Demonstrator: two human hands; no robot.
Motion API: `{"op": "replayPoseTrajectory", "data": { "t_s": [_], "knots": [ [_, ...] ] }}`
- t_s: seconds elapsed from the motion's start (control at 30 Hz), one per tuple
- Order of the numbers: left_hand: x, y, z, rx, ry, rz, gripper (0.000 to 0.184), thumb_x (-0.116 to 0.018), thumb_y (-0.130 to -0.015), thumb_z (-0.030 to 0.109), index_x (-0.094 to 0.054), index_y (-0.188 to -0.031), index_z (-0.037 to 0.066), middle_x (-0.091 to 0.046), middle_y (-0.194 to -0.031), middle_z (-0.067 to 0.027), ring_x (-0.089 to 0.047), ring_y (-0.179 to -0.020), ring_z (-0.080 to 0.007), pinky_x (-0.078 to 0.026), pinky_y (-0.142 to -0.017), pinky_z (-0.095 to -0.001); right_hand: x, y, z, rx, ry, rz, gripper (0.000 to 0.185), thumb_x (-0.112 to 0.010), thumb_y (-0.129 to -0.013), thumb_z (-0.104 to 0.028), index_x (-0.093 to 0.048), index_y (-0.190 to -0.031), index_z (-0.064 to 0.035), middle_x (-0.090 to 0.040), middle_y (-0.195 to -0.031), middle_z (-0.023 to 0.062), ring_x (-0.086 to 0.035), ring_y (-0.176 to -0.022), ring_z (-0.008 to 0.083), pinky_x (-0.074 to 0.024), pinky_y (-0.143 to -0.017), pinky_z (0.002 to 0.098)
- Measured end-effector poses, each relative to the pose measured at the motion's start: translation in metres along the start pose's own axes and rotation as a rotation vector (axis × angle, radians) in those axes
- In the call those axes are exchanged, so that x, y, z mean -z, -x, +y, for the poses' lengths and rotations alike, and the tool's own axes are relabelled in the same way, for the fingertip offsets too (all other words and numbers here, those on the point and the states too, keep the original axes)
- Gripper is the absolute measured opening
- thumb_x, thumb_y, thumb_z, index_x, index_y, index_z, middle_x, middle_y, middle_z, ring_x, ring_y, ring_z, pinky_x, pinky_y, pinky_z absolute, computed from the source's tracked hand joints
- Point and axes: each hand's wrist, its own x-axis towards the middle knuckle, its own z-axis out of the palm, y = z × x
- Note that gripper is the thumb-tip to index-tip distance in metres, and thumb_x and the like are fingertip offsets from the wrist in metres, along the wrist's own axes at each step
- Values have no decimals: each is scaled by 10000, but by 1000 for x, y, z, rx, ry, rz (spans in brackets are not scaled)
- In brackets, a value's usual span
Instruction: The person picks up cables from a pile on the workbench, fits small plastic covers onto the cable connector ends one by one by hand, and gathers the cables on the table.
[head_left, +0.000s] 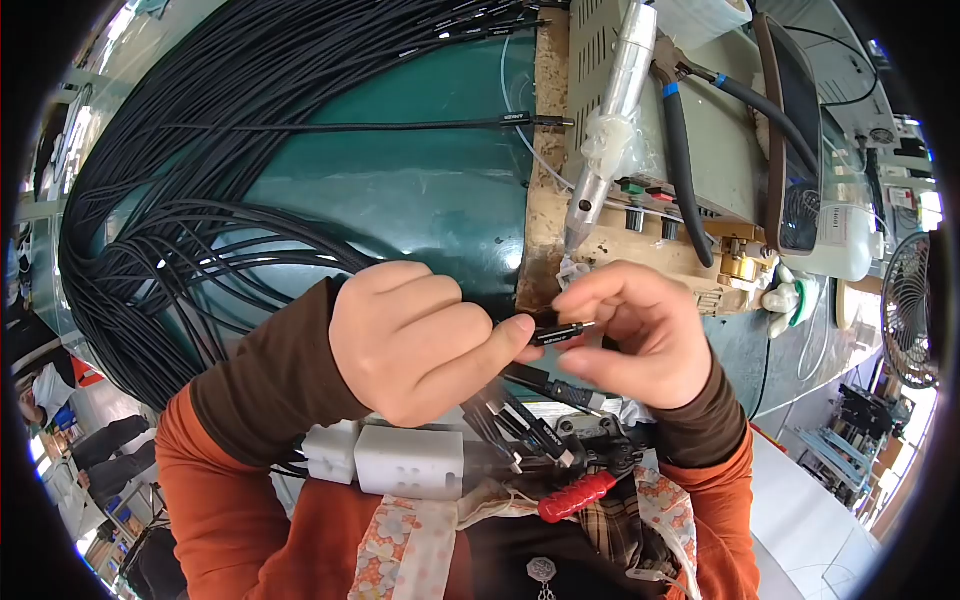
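A black cable plug [560, 333] with white lettering and a thin metal tip is pinched between the thumb and curled fingers of my left hand [430, 345]. Close to the tip, my right hand [645, 335] is held with thumb and forefinger spread apart and the other fingers curled behind. Whether those rear fingers touch the plug is hard to see. Below the hands, several more black plugs [535, 425] lie over a fixture with a red-handled clamp [578, 497]. A metal nozzle [590, 200] points down just above my right hand.
A large bundle of black cables [200, 110] covers the left of the green table [430, 200]. One cable's plug [520, 119] rests on the wooden board [548, 90]. Pliers [678, 150] lie over a beige box [725, 130]. White blocks [410, 462] stand near my left forearm; a fan [908, 310] is at right.
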Motion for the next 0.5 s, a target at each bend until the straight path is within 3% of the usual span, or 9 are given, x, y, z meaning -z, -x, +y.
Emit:
{"op": "replayPoseTrajectory", "data": {
  "t_s": [0.1, 0.27, 0.5],
  "knots": [
    [-2, 1, 2, -20, -39, 0, 54, -665, -747, 27, -643, -796, 27, -423, -647, 4, -327, -483, -115, -265, -424, -238, -11, -4, 11, 269, 327, -20, 138, -720, -742, 59, -644, -838, -3, -603, -662, 33, -533, -572, 99, -430, -544, 207],
    [-3, -1, 1, -24, -32, -39, 53, -674, -735, 39, -629, -764, 39, -442, -656, 4, -330, -482, -115, -260, -423, -237, -1, 2, 8, 136, 328, -52, 131, -736, -718, 46, -641, -783, -17, -555, -621, 5, -446, -517, 94, -357, -493, 215],
    [-1, -3, -1, -27, 3, -71, 57, -675, -742, 51, -626, -771, 44, -459, -665, 3, -340, -479, -113, -261, -421, -237, 2, 4, -3, 108, 410, -46, 164, -757, -653, 64, -641, -745, -8, -617, -685, 68, -497, -563, 131, -391, -543, 226]
  ]
}}
